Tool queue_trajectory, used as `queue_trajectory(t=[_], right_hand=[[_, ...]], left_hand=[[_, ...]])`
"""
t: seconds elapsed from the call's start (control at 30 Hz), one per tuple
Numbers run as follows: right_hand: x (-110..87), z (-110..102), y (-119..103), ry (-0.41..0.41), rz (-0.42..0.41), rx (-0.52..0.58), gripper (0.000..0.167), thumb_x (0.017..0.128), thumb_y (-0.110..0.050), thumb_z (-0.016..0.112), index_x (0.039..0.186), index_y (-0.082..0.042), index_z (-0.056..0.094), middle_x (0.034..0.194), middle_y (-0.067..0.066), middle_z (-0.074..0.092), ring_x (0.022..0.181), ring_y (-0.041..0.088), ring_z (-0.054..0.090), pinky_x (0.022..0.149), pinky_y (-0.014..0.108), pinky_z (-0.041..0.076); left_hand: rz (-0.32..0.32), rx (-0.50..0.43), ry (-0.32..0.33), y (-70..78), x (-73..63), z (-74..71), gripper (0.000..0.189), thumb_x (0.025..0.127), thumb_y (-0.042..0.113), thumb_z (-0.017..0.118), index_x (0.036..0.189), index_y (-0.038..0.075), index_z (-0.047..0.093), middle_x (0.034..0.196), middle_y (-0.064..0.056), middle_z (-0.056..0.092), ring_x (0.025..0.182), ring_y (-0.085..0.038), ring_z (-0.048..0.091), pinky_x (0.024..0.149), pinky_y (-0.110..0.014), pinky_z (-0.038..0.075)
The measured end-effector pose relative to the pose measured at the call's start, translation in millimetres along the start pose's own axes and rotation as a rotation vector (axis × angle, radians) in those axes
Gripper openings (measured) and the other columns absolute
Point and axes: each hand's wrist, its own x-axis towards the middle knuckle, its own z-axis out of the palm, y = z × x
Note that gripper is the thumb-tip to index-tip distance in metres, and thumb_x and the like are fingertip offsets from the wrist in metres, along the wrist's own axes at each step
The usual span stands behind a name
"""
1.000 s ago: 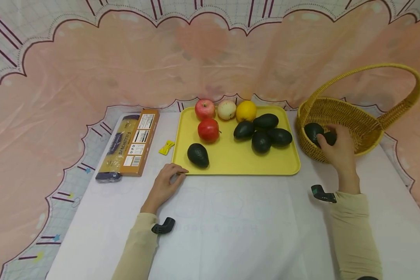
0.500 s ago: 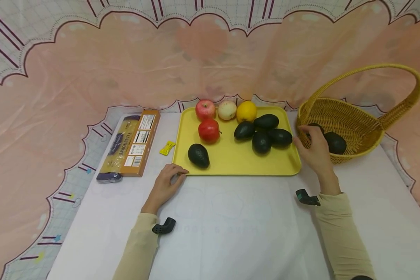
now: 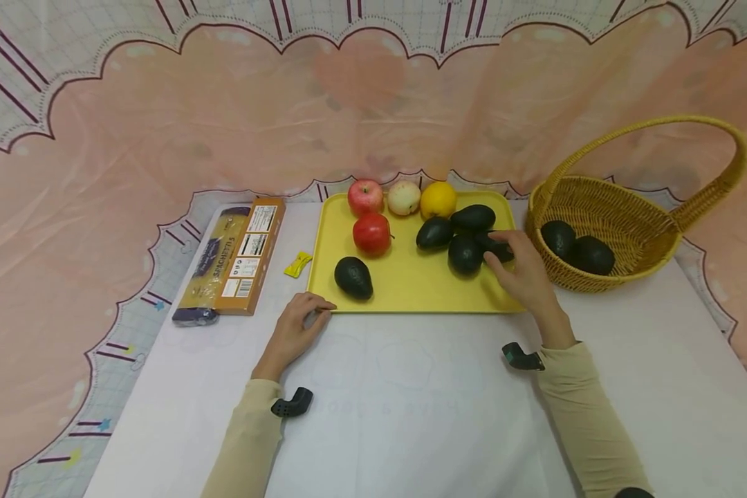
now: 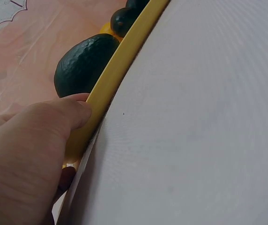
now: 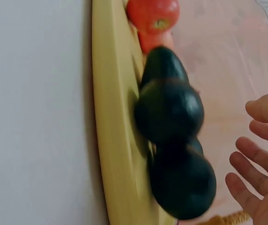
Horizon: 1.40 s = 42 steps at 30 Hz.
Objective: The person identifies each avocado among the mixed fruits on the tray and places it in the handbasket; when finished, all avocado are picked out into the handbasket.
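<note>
My left hand pinches the front left corner of a yellow tray; in the left wrist view the thumb lies on the rim and a fingertip shows below it. A lone avocado lies near that corner. My right hand hovers over the tray's right side, partly covering the rightmost avocado of a cluster. Its fingers are spread and hold nothing, apart from the avocados in the right wrist view. A wicker basket with two avocados stands to the right.
Along the tray's back sit a pink apple, a pale round fruit and a yellow fruit; a red apple is in front. Left of the tray lie a yellow-wrapped candy and spaghetti packages. The basket's tall handle arches up.
My right hand has let go of an avocado in the basket, come out leftward over the rim and reached the tray's avocado cluster. The left hand has stayed at the tray corner.
</note>
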Motion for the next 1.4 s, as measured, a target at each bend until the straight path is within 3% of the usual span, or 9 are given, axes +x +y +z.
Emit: queue_trajectory(t=[0.43, 0.83, 1.13, 1.4], right_hand=[[7.7, 41.2, -27.5, -0.097, -0.045, 0.051, 0.037, 0.086, -0.009, 0.067, 0.12, -0.001, 0.054, 0.117, 0.015, 0.056, 0.108, 0.027, 0.054, 0.093, 0.045, 0.045], [11.6, 87.3, -55.9, -0.271, -0.056, 0.138, 0.047, 0.086, -0.018, 0.069, 0.125, -0.001, 0.051, 0.121, 0.017, 0.054, 0.109, 0.026, 0.054, 0.089, 0.043, 0.049], [18.6, 115.4, -70.9, -0.547, -0.035, 0.201, 0.079, 0.08, -0.033, 0.075, 0.145, -0.02, 0.031, 0.137, 0.012, 0.042, 0.122, 0.027, 0.047, 0.1, 0.044, 0.043], [33.7, 137.6, -81.6, -0.679, -0.163, 0.14, 0.098, 0.074, -0.034, 0.08, 0.15, -0.03, 0.018, 0.155, -0.001, 0.019, 0.141, 0.019, 0.028, 0.112, 0.041, 0.03]], left_hand=[[0.001, 0.006, -0.007, -0.9, -0.1, 0.5, 0.013, 0.089, 0.012, 0.064, 0.099, 0.019, 0.069, 0.099, 0.004, 0.063, 0.098, -0.012, 0.052, 0.086, -0.031, 0.041], [0.013, 0.012, -0.003, -1.4, -0.4, 1.4, 0.014, 0.088, 0.011, 0.065, 0.099, 0.019, 0.068, 0.099, 0.005, 0.063, 0.097, -0.011, 0.051, 0.086, -0.03, 0.041], [0.0, 0.001, -0.006, -4.0, -1.3, 1.9, 0.014, 0.09, 0.013, 0.064, 0.1, 0.021, 0.068, 0.101, 0.006, 0.063, 0.099, -0.011, 0.051, 0.087, -0.029, 0.041], [-0.023, 0.004, -0.008, -2.6, -2.4, 1.5, 0.014, 0.09, 0.014, 0.064, 0.1, 0.022, 0.068, 0.101, 0.007, 0.063, 0.101, -0.011, 0.051, 0.089, -0.033, 0.041]])
